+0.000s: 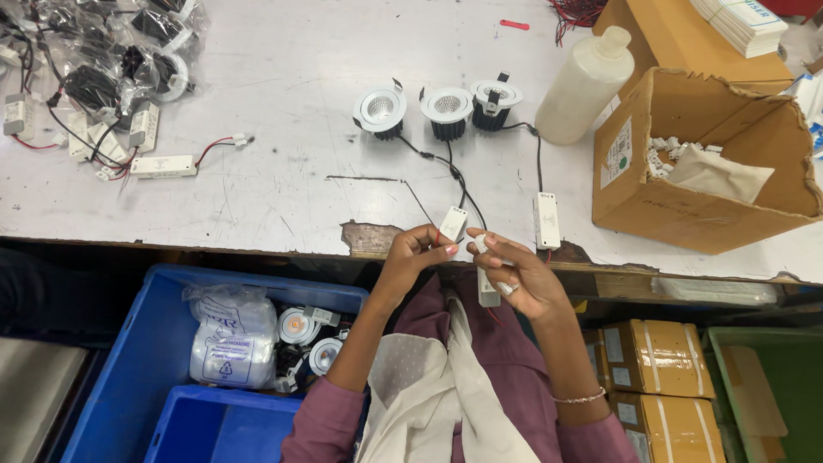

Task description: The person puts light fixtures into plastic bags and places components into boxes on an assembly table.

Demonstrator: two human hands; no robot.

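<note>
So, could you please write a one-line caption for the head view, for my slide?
Left hand and right hand hold small white driver boxes wired to three round downlights on a worn white workbench.

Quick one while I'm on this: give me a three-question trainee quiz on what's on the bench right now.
1. How many round downlights stand in a row on the white table?
2. True or false: the left hand pinches a small white driver box at the table's front edge.
3. The white plastic bottle lies: A) inside the blue crate; B) against the open cardboard box; C) in the right hand.

Key: 1) three; 2) true; 3) B.
</note>
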